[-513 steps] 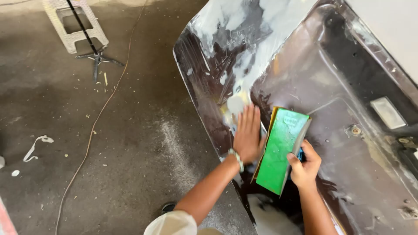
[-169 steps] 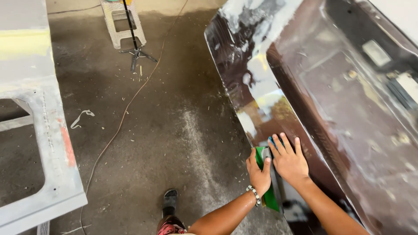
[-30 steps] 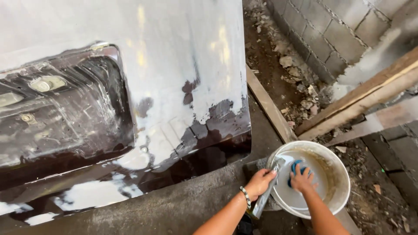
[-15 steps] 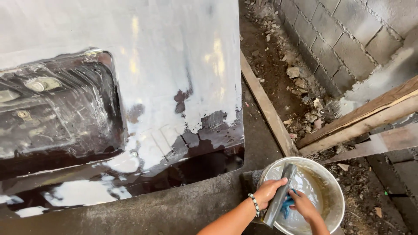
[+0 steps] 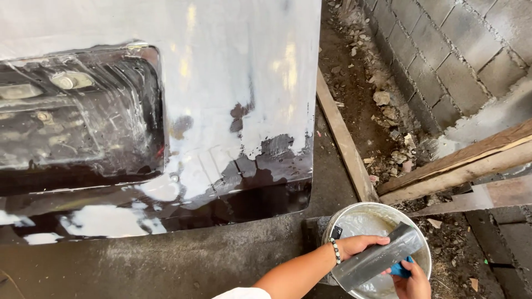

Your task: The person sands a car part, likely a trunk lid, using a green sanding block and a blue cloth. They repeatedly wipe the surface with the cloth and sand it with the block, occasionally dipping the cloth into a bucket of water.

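My left hand point(image 5: 359, 246), with a beaded bracelet on the wrist, grips the upper edge of a wet grey sheet point(image 5: 377, 257) that looks like sandpaper. It is held over a white bucket point(image 5: 382, 208) of cloudy water. My right hand point(image 5: 413, 281) is at the sheet's lower right end and holds a small blue piece point(image 5: 400, 270) under it. Up and to the left lies a large wet vehicle body panel point(image 5: 166, 111), dark with pale sanded patches.
A wooden plank point(image 5: 343, 144) runs along the panel's right side. Further planks point(image 5: 460, 166) lean against a grey block wall point(image 5: 443, 50). Rubble and stones point(image 5: 388, 111) litter the dirt strip by the wall. The concrete floor point(image 5: 166, 266) below the panel is wet.
The bucket and both hands have slid towards the lower right of the view. The grey sheet has turned from nearly upright to lying slantwise across the bucket.
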